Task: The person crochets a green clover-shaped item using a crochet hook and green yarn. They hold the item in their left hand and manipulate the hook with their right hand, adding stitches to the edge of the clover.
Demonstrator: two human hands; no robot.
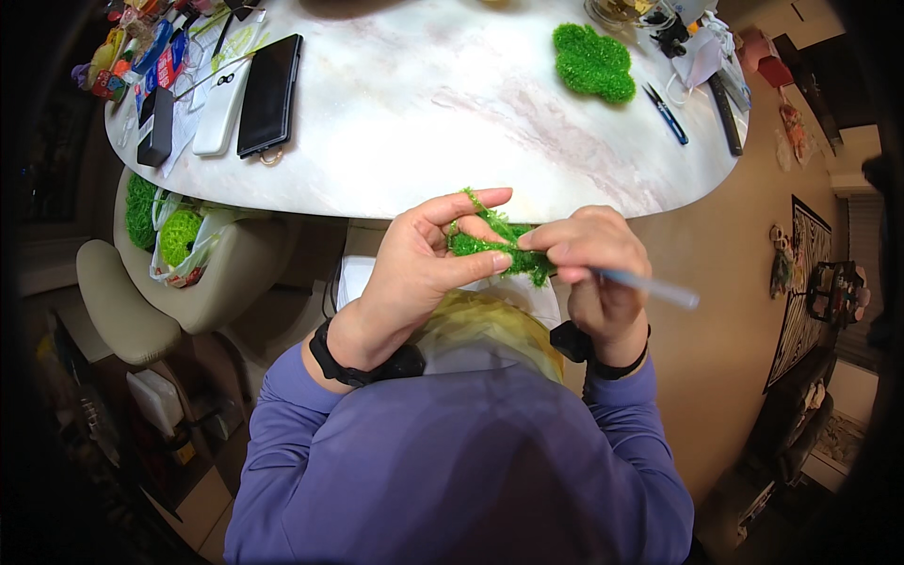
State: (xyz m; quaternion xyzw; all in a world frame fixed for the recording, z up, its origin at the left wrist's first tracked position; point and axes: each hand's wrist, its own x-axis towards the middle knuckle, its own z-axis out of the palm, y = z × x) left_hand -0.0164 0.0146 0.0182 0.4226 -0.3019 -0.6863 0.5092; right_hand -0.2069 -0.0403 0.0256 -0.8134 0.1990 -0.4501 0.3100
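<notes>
My left hand (417,261) holds a small piece of fuzzy green crochet work (477,246) between thumb and fingers, with a strand of the same tinsel-like yarn looped up over its index finger. In my right hand (600,261) is a crochet hook with a pale blue, blurred handle (653,286). Its tip is hidden at the green work, where the right thumb and fingers pinch close to the left fingertips. Both hands are just off the near edge of the marble table (395,141), above my lap. A finished-looking green flower-shaped piece (593,62) lies flat farther back on the tabletop.
Thread snips (665,114) lie right of the flower shape. A black phone (270,95), a white phone or case (222,109) and a dark box (155,127) crowd the left. On the beige chair (247,261), a plastic bag holds a bright green yarn ball (181,238).
</notes>
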